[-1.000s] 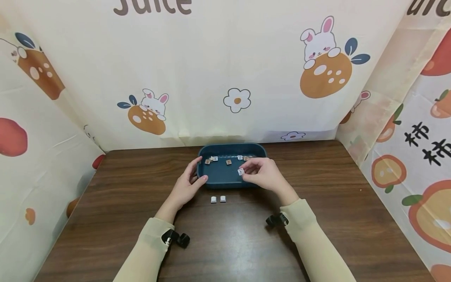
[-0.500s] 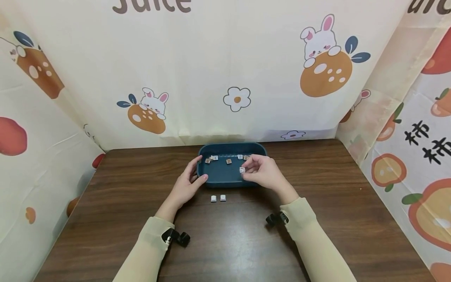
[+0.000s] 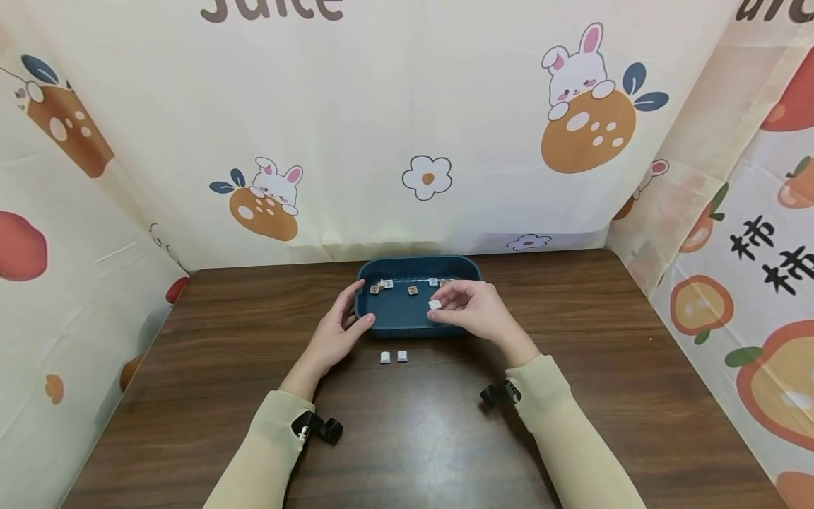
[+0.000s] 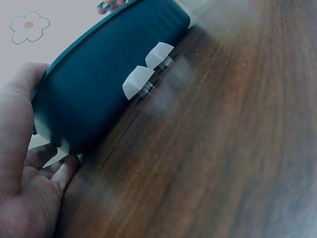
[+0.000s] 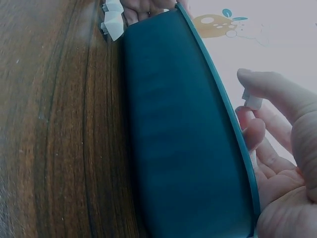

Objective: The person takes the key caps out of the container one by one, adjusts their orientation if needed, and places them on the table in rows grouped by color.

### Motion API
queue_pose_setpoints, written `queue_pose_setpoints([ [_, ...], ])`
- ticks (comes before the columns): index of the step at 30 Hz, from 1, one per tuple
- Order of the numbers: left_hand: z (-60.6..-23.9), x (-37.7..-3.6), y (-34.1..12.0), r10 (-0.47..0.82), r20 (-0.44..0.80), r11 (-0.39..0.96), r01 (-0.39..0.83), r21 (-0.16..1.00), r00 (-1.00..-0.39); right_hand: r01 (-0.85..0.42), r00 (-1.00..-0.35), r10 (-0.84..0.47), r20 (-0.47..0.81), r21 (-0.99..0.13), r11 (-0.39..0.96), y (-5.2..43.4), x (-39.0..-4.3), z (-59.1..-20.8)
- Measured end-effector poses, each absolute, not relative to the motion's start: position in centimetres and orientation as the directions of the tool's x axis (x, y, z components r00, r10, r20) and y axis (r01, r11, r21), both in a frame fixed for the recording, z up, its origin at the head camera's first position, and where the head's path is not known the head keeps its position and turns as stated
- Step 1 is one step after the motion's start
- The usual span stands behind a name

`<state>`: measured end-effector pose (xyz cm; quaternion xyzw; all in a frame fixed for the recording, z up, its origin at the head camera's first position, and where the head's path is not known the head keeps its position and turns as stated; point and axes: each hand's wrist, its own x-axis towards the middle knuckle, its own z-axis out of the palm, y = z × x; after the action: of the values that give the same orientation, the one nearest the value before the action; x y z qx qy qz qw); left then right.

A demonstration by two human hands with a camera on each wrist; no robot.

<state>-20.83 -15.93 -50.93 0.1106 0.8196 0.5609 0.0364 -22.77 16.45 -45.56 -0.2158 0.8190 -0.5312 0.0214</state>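
A dark teal tray (image 3: 400, 331) stands on the table; my left hand (image 3: 332, 336) holds its left end, thumb at the near corner and fingers around the far side. Over the tray's right part, my right hand (image 3: 477, 311) pinches a white keycap (image 3: 434, 305) between thumb and fingers. That keycap (image 5: 253, 101) also shows in the right wrist view, just above the rim. Inside the tray lie several white and brown keycaps, among them a brown one (image 3: 412, 290) near the middle. Two white keycaps (image 3: 385, 358) (image 3: 402, 356) sit upright side by side in front of the tray.
The brown wood-grain table (image 3: 420, 438) carries all of this. A printed curtain (image 3: 356, 127) hangs behind the table, and more printed cloth (image 3: 718, 283) borders its right side. Each wrist wears a small black camera, such as the left one (image 3: 318, 428).
My right fingers have turned the pinched keycap, so its dark-marked face gives way to a plain white side, and it shifts slightly left. The left hand and tray hold still.
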Motion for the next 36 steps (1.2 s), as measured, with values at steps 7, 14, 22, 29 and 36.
queue_pose_setpoints([
  [7,-51.0,-20.8,-16.0,0.224,0.070,0.343,0.146,0.928,-0.972,-0.348,-0.901,-0.377,0.215,-0.876,0.334,16.5,-22.4,-45.1],
  [14,-51.1,-20.9,-16.0,0.220,0.069,0.340,0.143,0.930,-0.973,-0.336,-0.910,-0.362,0.201,-0.868,0.365,16.8,-21.3,-44.6],
  [22,-51.2,-20.9,-16.1,0.222,0.069,0.342,0.144,0.929,-0.973,-0.384,-0.876,-0.448,0.179,-0.821,0.423,16.6,-18.1,-43.5],
  [29,-51.3,-20.9,-16.2,0.220,0.075,0.343,0.149,0.927,-0.973,-0.375,-0.880,-0.463,0.101,-0.746,0.550,14.6,-16.5,-45.4],
  [36,-51.2,-20.9,-16.2,0.229,0.078,0.333,0.154,0.930,-0.970,-0.305,-0.922,-0.381,0.062,-0.722,0.620,13.4,-16.2,-47.5],
])
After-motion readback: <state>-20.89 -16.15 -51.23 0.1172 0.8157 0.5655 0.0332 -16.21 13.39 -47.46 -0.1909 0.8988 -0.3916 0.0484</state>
